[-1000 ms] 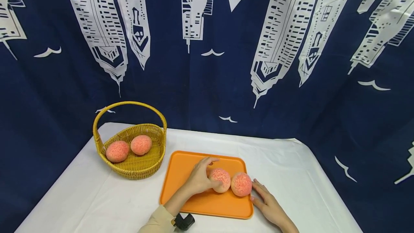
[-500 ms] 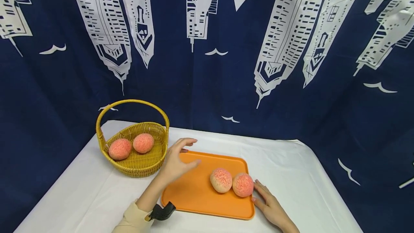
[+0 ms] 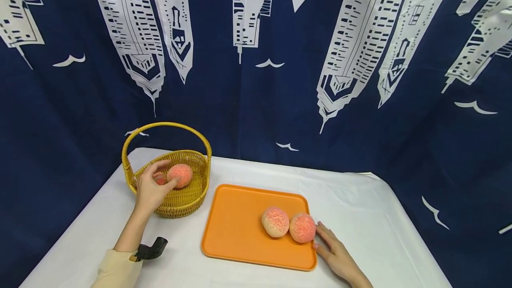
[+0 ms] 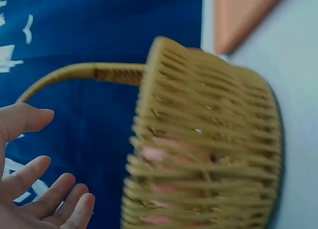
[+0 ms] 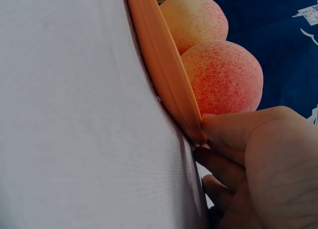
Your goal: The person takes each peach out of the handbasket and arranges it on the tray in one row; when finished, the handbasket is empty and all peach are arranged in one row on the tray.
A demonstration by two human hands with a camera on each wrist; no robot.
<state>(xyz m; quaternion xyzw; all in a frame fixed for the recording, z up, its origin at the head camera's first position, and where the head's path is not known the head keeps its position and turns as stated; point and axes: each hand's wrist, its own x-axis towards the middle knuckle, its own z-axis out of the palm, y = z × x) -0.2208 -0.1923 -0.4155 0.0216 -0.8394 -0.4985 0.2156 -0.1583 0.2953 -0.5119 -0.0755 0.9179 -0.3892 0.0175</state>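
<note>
My left hand (image 3: 153, 188) hovers over the yellow wicker basket (image 3: 180, 210), fingers apart and holding nothing; the left wrist view shows the same hand (image 4: 47, 184) beside the basket's rim. Inside the basket lie two pink peaches: one peach (image 3: 180, 175) shows by my thumb, and another peach (image 3: 161, 181) is mostly hidden behind my fingers. On the orange tray (image 3: 236, 230) two more peaches sit side by side, a paler peach (image 3: 275, 222) and a redder peach (image 3: 302, 228). My right hand (image 3: 338, 254) rests its fingers and thumb against the tray's right edge, close to the redder peach.
The basket's tall arched handle (image 3: 167, 124) rises above its opening. A white cloth (image 3: 360, 203) covers the table. Behind it hangs a navy curtain (image 3: 240, 110) with white buildings and birds. A black strap-mounted device (image 3: 151, 249) sits on my left wrist.
My left hand has drawn away from the paler peach on the tray and moved left over the basket, with nothing in it. My right hand keeps its place at the tray's edge.
</note>
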